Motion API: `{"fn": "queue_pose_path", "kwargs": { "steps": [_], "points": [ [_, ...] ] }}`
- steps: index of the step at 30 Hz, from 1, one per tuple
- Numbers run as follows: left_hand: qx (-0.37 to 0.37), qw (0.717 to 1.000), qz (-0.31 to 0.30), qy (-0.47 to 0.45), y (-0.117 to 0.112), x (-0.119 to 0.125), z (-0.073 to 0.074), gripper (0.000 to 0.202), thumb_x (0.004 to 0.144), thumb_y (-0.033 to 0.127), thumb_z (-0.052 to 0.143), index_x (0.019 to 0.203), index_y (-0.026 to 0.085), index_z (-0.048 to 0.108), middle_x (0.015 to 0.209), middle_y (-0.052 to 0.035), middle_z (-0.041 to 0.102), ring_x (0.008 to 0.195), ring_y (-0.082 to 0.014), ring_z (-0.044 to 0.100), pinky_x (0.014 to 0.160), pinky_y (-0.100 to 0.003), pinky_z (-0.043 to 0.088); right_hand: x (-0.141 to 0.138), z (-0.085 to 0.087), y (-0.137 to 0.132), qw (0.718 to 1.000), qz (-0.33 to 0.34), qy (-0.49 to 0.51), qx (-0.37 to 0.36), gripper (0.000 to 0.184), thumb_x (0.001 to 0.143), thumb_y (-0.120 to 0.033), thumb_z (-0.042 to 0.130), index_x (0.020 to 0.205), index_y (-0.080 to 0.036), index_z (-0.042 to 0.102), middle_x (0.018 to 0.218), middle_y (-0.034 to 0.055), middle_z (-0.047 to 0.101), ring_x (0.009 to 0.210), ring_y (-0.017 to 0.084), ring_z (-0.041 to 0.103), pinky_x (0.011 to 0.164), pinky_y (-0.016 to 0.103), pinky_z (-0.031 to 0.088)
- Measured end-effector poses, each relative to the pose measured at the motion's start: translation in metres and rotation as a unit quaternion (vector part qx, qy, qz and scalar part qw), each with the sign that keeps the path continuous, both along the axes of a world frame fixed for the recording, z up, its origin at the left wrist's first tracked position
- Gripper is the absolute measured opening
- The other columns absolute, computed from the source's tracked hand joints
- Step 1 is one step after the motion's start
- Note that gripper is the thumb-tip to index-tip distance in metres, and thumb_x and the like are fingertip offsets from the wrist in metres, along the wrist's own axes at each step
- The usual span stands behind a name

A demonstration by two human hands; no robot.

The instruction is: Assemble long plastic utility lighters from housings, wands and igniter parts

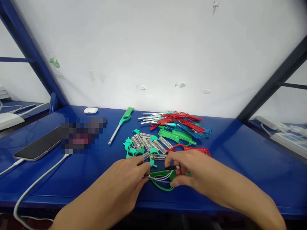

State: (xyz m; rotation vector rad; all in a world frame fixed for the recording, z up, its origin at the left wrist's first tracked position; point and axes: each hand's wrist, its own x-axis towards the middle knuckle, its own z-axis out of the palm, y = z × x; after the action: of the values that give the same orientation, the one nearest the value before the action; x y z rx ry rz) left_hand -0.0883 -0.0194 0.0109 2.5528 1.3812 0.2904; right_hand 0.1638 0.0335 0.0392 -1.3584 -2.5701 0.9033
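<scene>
My right hand (189, 167) is closed, with its fingers pinching a small black igniter (170, 167) that has a pale end. Thin white wires (161, 178) run from it towards my left hand (130, 175), whose fingers are pressed together on their other end; a small dark tip shows there. Below the wires lies an open green lighter handle shell (165, 189), partly covered by my right hand. Just beyond my fingers are several clear fuel tanks (159, 146) and teal plastic triggers (130, 150). A red handle shell (199, 149) lies behind my right hand.
An assembled green stick lighter (127, 114) lies left of a pile of red shells (179, 119), green and blue shells and metal rods. Further left are a phone (40, 143), a white earbud case (90, 110) and a white cable (38, 182). A white wall (153, 48) rises behind the blue table (96, 179).
</scene>
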Motion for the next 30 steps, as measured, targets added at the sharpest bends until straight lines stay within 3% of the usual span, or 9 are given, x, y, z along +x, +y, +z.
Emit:
{"fn": "queue_pose_path", "kwargs": {
  "steps": [12,20,24,30],
  "points": [
    [0.011,1.000,-0.019,0.015,0.000,-0.008,-0.008,0.028,0.107,0.013,0.051,0.122,0.032,0.064,0.127,0.0020,0.071,0.112,-0.0245,0.067,0.099,-0.043,0.049,0.003,0.000,0.002,0.999,0.017,-0.008,0.037,0.024,0.091,-0.018,0.075,0.106,-0.035,0.067,0.092,-0.0060,0.072,0.087,0.017,0.066,0.069,0.026,0.042],
    [-0.008,0.999,-0.029,0.012,0.005,-0.011,-0.012,0.034,0.105,0.009,0.050,0.123,0.034,0.065,0.128,0.0022,0.070,0.115,-0.0238,0.066,0.102,-0.042,0.049,0.000,0.003,-0.002,0.999,-0.001,-0.021,0.051,0.020,0.092,-0.033,0.077,0.110,-0.036,0.069,0.088,-0.0031,0.071,0.085,0.020,0.067,0.065,0.027,0.040],
    [-0.010,1.000,-0.016,0.001,0.004,-0.009,-0.010,0.030,0.105,0.010,0.050,0.121,0.032,0.065,0.125,0.0017,0.071,0.112,-0.0239,0.067,0.100,-0.043,0.050,-0.001,0.002,-0.002,1.000,-0.003,-0.016,0.026,0.030,0.086,-0.027,0.082,0.111,-0.037,0.069,0.090,-0.0045,0.071,0.084,0.019,0.066,0.065,0.026,0.041],
    [-0.010,1.000,-0.023,-0.003,0.005,-0.008,-0.009,0.030,0.106,0.012,0.050,0.120,0.032,0.068,0.123,0.0004,0.071,0.109,-0.0230,0.069,0.099,-0.040,0.050,0.000,-0.002,-0.001,1.000,0.004,-0.014,0.001,0.028,0.089,-0.024,0.078,0.112,-0.037,0.068,0.091,-0.0047,0.070,0.082,0.017,0.065,0.065,0.026,0.041]
  ]
}}
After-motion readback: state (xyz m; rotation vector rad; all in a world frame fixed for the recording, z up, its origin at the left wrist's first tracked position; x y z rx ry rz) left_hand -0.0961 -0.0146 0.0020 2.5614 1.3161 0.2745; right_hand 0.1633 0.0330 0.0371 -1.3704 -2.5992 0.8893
